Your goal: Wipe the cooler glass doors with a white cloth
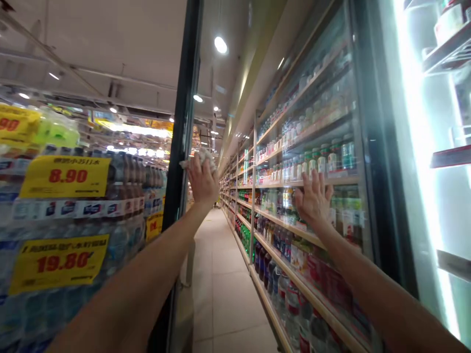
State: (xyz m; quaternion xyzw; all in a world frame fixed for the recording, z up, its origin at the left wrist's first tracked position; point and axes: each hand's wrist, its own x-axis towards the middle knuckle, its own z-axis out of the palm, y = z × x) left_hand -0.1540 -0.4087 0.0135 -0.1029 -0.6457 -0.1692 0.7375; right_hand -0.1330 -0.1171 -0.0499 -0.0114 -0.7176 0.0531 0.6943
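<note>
A glass door (228, 245) with a dark frame (184, 98) stands in front of me. My left hand (203, 181) presses a crumpled whitish cloth (203, 158) to the glass near the left frame; its fingers lie over the cloth. Farther right, my right hand (314, 201) is open with fingers spread, apparently flat on the same pane and holding nothing. Through or in the glass, shelves of bottled drinks (324, 159) show behind the right hand.
At the right is a brightly lit cooler interior (423, 196) with shelves. Stacked, wrapped bottles (121, 196) with yellow price signs (66, 176) rise at the left. A tiled floor (221, 284) runs away between the door frame and the drink shelves.
</note>
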